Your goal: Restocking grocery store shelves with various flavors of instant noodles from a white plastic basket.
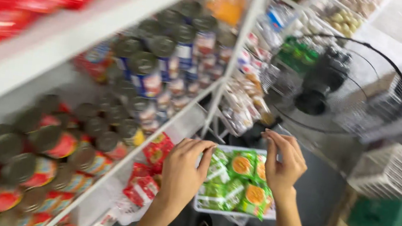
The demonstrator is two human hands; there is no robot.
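While both arms reach down beside the white shelving [120,17], the left hand [183,171] curls its fingers over the near-left edge of a white basket [229,212] and the right hand [283,164] hooks the far-right edge, each closed on the rim. Between the two hands lie green snack packets [238,181] — soft, crinkly and probably light, likely to slide if the basket tilts, so the stiff rim looks like the surest hold. Left of the left hand sit red packets [151,166] and rows of cans [47,159]; beyond the right hand stands a wire-caged fan [328,81].
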